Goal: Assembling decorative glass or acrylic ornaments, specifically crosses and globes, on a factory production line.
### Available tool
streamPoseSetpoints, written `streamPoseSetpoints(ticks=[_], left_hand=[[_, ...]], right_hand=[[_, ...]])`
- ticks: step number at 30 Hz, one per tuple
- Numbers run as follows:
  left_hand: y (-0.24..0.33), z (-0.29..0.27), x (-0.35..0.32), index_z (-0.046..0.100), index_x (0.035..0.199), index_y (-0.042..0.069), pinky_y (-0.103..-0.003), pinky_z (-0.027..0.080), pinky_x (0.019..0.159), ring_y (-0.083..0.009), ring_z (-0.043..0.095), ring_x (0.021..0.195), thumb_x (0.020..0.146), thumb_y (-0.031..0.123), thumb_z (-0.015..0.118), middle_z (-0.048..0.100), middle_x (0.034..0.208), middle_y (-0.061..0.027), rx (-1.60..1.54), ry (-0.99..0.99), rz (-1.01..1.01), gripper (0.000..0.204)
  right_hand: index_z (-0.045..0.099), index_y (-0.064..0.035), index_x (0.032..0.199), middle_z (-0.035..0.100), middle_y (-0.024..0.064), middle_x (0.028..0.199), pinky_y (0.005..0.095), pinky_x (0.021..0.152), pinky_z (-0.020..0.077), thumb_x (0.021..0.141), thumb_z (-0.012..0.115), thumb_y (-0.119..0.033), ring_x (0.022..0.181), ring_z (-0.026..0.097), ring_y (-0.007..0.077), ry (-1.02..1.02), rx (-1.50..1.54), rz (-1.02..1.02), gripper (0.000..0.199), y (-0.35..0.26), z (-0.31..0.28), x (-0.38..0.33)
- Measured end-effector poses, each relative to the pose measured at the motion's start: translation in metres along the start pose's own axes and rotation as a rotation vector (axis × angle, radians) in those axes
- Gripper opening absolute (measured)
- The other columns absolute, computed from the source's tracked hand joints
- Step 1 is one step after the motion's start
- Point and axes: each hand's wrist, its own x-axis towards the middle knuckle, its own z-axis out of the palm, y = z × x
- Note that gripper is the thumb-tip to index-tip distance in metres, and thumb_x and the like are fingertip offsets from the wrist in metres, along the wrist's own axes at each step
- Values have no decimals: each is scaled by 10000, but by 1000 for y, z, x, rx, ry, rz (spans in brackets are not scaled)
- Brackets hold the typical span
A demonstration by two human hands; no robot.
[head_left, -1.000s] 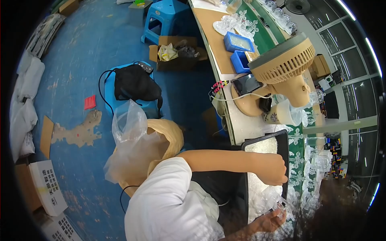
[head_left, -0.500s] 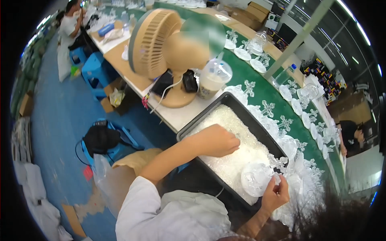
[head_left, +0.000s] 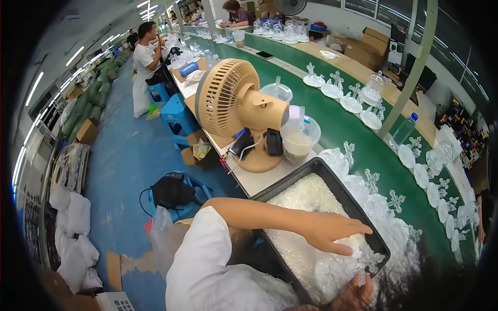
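Workbench (head_left: 259, 181) with tray (head_left: 316, 168), fan (head_left: 238, 103)

A factory assembly hall: a long green bench (head_left: 363, 140) runs beyond the grip, lined with clear plastic ornaments (head_left: 353, 101). Other workers (head_left: 148, 46) sit on blue stools (head_left: 179, 116) farther along, among cardboard boxes (head_left: 373, 44) and filled sacks (head_left: 78, 228).

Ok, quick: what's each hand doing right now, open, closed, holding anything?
Left hand: open, fingers spread flat over the clear pieces in the black tray.
Right hand: at the lower edge, half hidden behind a clear dome; grip cannot be told.
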Motion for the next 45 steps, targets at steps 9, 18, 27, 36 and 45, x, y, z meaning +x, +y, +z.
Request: streamPoseSetpoints(ticks=[9, 18, 27, 36, 45], left_hand=[[-24, 14, -4, 52, 1556, 131, -391, 475, 979, -259, 563, 1181, 855, 253, 757, 473, 1416, -201, -1050, -262, -293, 1002], [-8, 15, -3, 147, 1542, 39, -359, 344, 1092, -238, 455, 1321, 715, 301, 862, 474, 1418, -150, -1256, -58, -640, 1124], [4, 30, -6, 142, 1549, 61, -371, 297, 1122, -236, 367, 1380, 729, 1, 705, 355, 1494, -116, -1438, -128, -634, 997], [8, 35, -9, 150, 1542, 50, -376, 307, 1114, -229, 370, 1372, 727, -69, 669, 367, 1474, -125, -1395, -58, -608, 973], [0, 40, -11, 295, 1451, 36, -333, 367, 1062, -210, 431, 1285, 722, -70, 655, 431, 1355, -134, -892, 41, -511, 820]], right_hand=[[648, 10, 957, 685, 164, 817, 370, 610, 544, 782, 774, -48, 646, 662, 294, 525, 131, -690, 224, 8, 28, 4], [613, 54, 1047, 680, 203, 905, 345, 676, 582, 768, 796, -7, 745, 702, 314, 366, 216, -759, 339, -17, 13, 34], [603, 76, 1038, 684, 181, 873, 366, 661, 602, 795, 803, -68, 747, 719, 329, 392, 197, -719, 346, -11, 6, 26], [610, 64, 1048, 687, 198, 877, 341, 639, 582, 757, 812, -37, 742, 714, 313, 299, 102, -723, 368, -15, 2, 24], [616, 74, 987, 680, 217, 754, 273, 500, 505, 635, 845, 14, 620, 678, 269, 357, 6, -855, 424, -25, 8, 24]])
